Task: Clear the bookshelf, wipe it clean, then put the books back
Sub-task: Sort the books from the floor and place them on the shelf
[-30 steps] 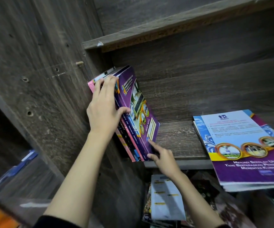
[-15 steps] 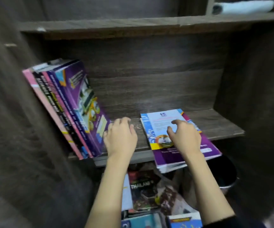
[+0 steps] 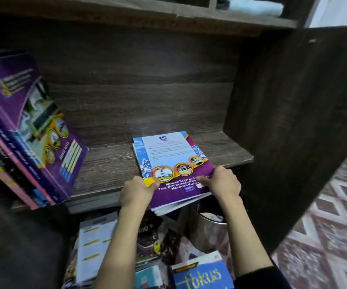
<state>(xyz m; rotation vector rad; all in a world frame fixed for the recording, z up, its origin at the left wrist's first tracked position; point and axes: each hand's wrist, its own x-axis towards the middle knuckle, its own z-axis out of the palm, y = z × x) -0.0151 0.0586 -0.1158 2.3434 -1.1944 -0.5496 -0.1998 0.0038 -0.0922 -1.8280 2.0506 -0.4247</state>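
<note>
Left hand (image 3: 136,193), right hand (image 3: 223,184) quit leaning books (image 3: 28,130) far left, now on flat stack (image 3: 168,155). Each grips near corner, thumb on cover, fingers curled under. Stack between hands, overhanging shelf (image 3: 110,165) front. Likely stood upright next; restocking underway.

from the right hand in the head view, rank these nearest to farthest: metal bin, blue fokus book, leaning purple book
The right hand grips the flat purple book.
1. metal bin: just below the hand, under the shelf.
2. blue fokus book: lower, at the bottom edge of the view.
3. leaning purple book: far left end of the shelf.
</note>
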